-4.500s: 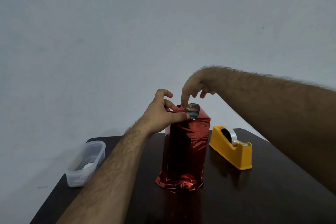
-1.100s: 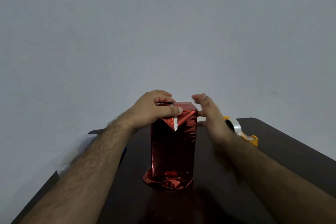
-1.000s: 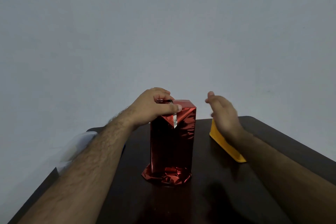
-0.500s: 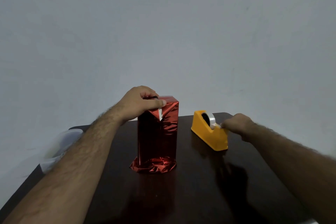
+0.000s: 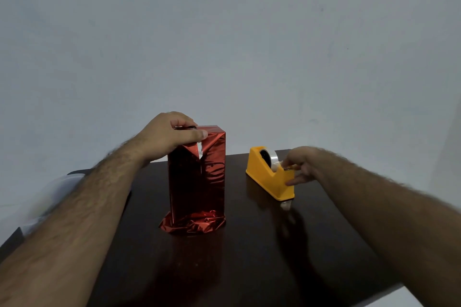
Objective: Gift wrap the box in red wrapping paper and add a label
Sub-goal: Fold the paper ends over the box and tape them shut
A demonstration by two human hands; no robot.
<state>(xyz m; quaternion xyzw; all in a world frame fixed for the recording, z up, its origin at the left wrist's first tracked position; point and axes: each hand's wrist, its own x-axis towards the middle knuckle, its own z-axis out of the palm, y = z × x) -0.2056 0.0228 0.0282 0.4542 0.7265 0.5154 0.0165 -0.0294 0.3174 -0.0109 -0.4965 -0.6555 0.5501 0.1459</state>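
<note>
Fingers [image 5: 183, 122] of my left hand [image 5: 166, 136] curl over the top of the tall box wrapped in shiny red foil paper [image 5: 197, 177], and my thumb presses a folded flap flat against its near face, where a sliver of the paper's silver underside shows. My right hand [image 5: 300, 164] reaches to the yellow plastic tape dispenser [image 5: 268, 178]; its thumb and forefinger are pinched together at the cutter end, on the loose end of the clear tape [image 5: 274, 161], while the lower fingers rest against the dispenser's side.

Going from biggest down: the plain grey wall [image 5: 224, 45] fills the upper half of my view. Below it lies the dark, glossy wooden desk [image 5: 237, 257], which mirrors the things on it. My two bare forearms stretch across it from the near corners. The red-wrapped box stands upright near the middle of the desk, with its loose paper crumpled in a skirt around the foot. The dispenser sits on the desk to the right of the box, clearly apart from it, its cutter end pointing toward me. At the far left edge, partly hidden behind my left forearm and blurred, there is a clear plastic tub [image 5: 57, 189]; I cannot tell what it contains.
</note>
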